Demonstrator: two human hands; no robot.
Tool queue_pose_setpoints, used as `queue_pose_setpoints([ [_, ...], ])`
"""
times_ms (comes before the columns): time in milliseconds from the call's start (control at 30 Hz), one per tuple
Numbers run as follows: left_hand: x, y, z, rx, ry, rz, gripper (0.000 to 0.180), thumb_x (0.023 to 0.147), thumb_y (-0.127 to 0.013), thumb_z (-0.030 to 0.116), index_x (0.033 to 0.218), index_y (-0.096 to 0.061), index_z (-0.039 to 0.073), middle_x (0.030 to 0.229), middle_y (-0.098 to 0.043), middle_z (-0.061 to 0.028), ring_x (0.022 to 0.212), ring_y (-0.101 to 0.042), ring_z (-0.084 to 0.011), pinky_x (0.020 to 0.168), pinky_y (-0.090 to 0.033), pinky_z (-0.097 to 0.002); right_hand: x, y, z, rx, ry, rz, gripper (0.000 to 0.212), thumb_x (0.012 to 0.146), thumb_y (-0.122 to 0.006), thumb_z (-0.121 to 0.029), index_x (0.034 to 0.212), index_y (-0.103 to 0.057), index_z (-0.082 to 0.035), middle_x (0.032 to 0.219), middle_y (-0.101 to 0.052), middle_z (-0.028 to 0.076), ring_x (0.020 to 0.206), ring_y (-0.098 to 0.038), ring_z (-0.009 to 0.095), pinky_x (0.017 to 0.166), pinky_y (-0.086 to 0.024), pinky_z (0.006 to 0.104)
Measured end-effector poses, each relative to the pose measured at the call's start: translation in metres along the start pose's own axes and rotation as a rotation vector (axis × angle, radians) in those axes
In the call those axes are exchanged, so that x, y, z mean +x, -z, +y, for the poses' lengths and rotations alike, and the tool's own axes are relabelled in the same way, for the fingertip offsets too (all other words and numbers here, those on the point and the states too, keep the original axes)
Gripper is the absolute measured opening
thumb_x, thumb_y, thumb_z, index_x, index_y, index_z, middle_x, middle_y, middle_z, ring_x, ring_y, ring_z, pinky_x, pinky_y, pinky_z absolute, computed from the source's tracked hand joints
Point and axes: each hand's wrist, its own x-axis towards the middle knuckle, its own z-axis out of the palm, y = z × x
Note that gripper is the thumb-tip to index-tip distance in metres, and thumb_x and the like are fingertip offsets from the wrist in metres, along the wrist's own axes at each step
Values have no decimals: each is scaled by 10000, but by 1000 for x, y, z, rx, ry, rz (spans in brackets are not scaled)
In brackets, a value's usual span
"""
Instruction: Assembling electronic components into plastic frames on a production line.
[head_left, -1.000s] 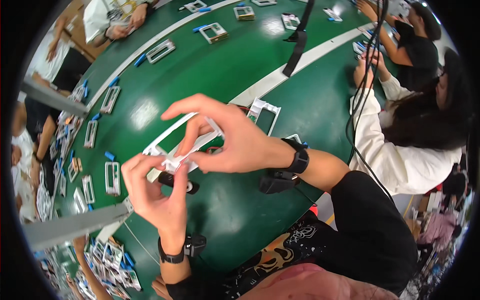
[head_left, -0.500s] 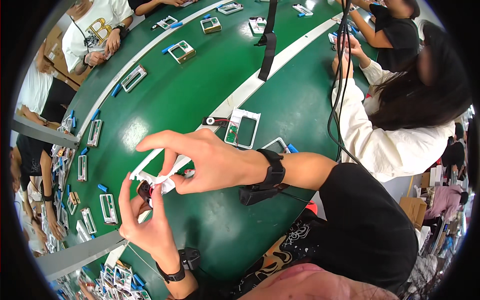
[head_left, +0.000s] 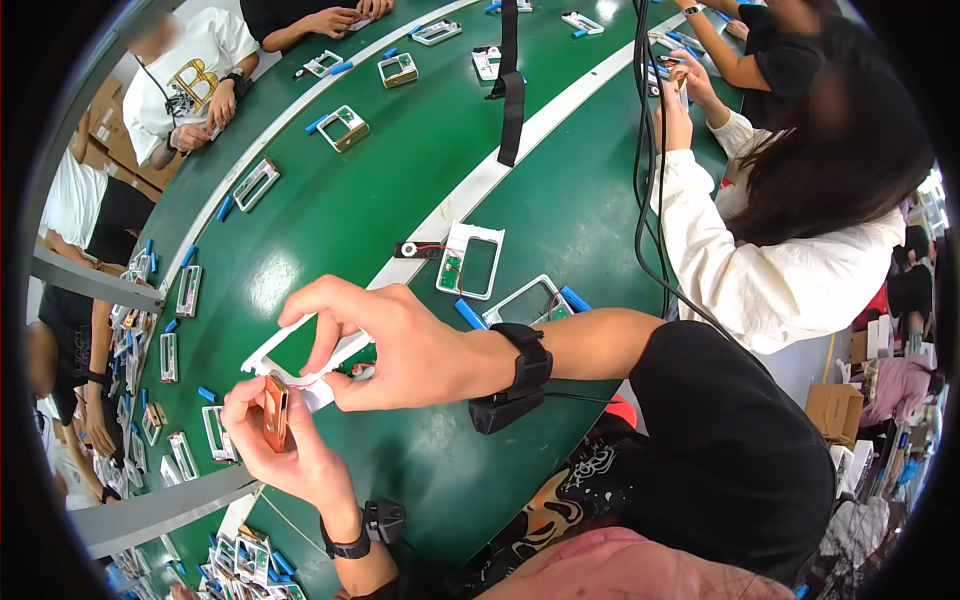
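Observation:
My left hand [head_left: 290,462] pinches a small flat copper-coloured block [head_left: 275,412] with a dark edge between thumb and fingers. In my right hand [head_left: 400,345], thumb and fingers grip a white plastic frame [head_left: 262,358] just above the block. A thin red wire and a bit of green board show at the frame near my right thumb; how they join the block is hidden. Beyond my right hand lies another white frame [head_left: 491,268] with a green circuit board, wired to a small black part with a white disc [head_left: 408,250].
A white frame [head_left: 520,300] with blue cylinders [head_left: 469,314] lies near my right wrist. More frames and blue cylinders dot the green table [head_left: 420,140]. Black cables [head_left: 645,180] hang at right beside a co-worker in white [head_left: 790,250]. A grey metal bar [head_left: 170,510] crosses the lower left.
My left hand has turned the small block, so its copper-coloured face shows instead of the dark one. Both hands have shifted slightly down and left in the picture, still holding their parts.

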Motion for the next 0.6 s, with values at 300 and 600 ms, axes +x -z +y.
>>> queue_pose_setpoints([
  [300,-4,4,-5,75,-283,-20,248,820,-587,-103,1019,-469,-15,900,-488,-85,755,-480,-158,675,-419,-260,-2,-6,-2,54,2,37,526,686,-687,-3,1169,-492,-69,776,-687,29,737,-675,158,680,-511,285],
  [600,-1,3,1,-35,-185,-24,207,804,-561,-122,960,-485,-9,884,-475,-97,809,-479,-182,744,-432,-291,-5,-1,-6,60,50,66,524,682,-690,19,1161,-497,-65,781,-689,36,742,-678,151,683,-516,277],
])
